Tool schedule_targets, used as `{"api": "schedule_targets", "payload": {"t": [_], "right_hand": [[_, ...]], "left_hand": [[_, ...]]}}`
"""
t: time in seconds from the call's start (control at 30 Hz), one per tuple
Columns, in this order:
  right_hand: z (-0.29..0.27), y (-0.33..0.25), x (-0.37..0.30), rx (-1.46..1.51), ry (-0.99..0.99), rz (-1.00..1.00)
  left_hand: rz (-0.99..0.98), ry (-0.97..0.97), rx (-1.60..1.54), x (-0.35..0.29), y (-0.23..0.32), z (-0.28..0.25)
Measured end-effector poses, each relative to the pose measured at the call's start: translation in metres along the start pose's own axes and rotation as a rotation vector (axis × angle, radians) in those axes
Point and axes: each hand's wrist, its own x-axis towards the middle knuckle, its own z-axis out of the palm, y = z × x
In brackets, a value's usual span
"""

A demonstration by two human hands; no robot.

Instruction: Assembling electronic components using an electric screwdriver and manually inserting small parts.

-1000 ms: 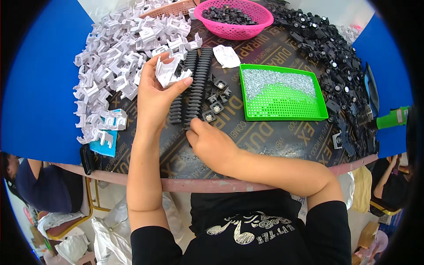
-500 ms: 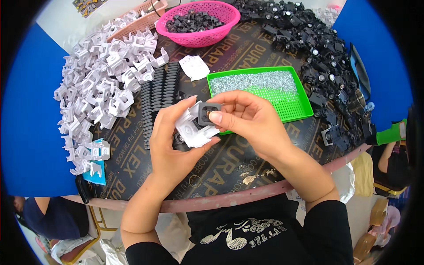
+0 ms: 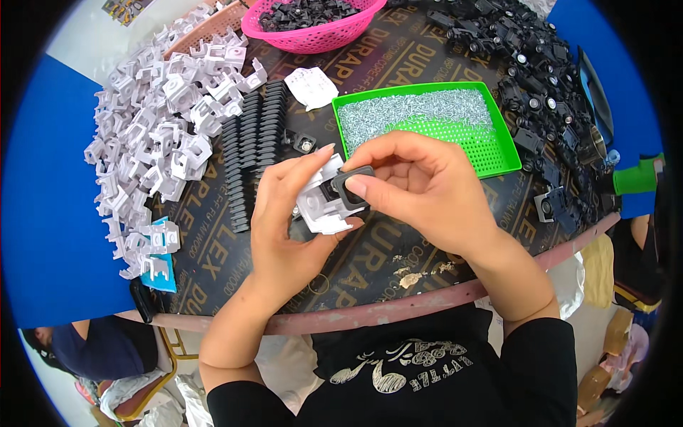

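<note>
My left hand (image 3: 281, 206) grips a white plastic bracket (image 3: 326, 213) between thumb and fingers, with its open side facing right. In a pinch of thumb and forefinger, my right hand (image 3: 413, 181) has a black square plastic part (image 3: 350, 183), tilted against the bracket's upper right side. A dark piece shows inside the bracket behind it; how the two fit is partly hidden by my fingers. Just beyond my hands lies a green tray (image 3: 509, 146) of small silvery metal pieces. Stacked rows of black parts (image 3: 245, 156) stand left of my left hand.
White brackets (image 3: 156, 128) are heaped at the left, black assemblies (image 3: 548, 107) at the right. A pink basket (image 3: 313, 43) of black parts stands at the back, near a crumpled white paper (image 3: 311, 87). The table's curved edge (image 3: 370, 311) runs before me. Other people sit at both sides.
The black square part has turned and tilted against the bracket, and now shows more edge-on. Both hands stay closed on their parts. The whole view has shifted slightly.
</note>
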Motion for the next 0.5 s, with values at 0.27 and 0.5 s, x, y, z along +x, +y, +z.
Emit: {"api": "schedule_targets", "payload": {"t": [0.27,0.5], "right_hand": [[0.005,0.003,-0.003,-0.208,-0.001,0.043],[0.019,0.017,-0.013,-0.275,0.074,-0.089]], "left_hand": [[0.026,0.022,-0.014,-0.004,0.006,0.005],[0.045,0.082,0.094,-0.004,0.013,0.008]]}}
